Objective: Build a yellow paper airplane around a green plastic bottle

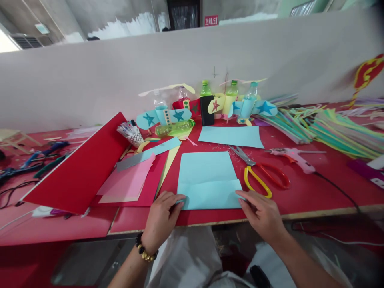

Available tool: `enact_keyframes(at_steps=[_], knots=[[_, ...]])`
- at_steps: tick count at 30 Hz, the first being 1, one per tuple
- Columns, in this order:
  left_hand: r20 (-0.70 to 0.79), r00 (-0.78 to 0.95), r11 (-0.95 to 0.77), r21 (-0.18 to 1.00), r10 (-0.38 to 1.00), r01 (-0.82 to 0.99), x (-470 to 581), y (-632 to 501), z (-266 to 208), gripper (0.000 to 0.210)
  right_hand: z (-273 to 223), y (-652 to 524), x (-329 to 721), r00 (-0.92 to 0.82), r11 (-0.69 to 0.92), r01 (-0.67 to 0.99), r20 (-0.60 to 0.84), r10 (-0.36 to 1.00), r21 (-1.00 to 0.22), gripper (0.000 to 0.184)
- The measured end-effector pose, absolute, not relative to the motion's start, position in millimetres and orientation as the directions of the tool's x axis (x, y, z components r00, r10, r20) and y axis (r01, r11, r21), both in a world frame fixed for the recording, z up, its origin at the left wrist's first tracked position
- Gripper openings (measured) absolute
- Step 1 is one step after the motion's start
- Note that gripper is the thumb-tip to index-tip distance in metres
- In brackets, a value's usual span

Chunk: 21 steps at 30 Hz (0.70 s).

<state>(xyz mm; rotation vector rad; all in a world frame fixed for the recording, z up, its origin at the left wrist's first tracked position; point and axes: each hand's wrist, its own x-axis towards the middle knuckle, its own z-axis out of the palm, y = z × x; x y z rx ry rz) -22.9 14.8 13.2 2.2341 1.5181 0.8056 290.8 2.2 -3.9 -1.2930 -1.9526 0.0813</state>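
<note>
A light blue sheet of paper (pixel 205 168) lies on the red table in front of me, its near part folded over toward the far side. My left hand (pixel 165 210), with a beaded bracelet on the wrist, pinches the left end of the folded part between thumb and forefinger. At the right end, my right hand (pixel 259 210) holds the fold the same way. Scissors (pixel 253 170) with one red and one yellow handle rest just right of the sheet. Beyond it lies another light blue paper strip (pixel 231 136).
A pink glue gun (pixel 295 158) with a black cord lies to the right, near bundles of coloured pipe cleaners (pixel 339 128). Decorated plastic bottles (pixel 247 102) and a black phone (pixel 207 111) stand at the back. Left are pink paper (pixel 129 178), a pen cup (pixel 133 136) and a tilted red board (pixel 81 168).
</note>
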Motion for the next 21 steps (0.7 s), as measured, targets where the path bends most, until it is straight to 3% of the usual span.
enact_keyframes(at_steps=[12,21], knots=[[0.263,0.282,-0.383,0.536,0.923,0.753,-23.2,14.4,13.9,0.022,-6.3,2.4,290.8,-0.103,0.433,0.788,0.599,0.794,-0.438,0.029],[0.251,0.278,-0.373,0.542,0.927,0.753,-23.1,13.8,11.7,0.023,-7.0,3.8,287.8,-0.132,0.43,0.833,0.629,0.766,-0.348,0.026]])
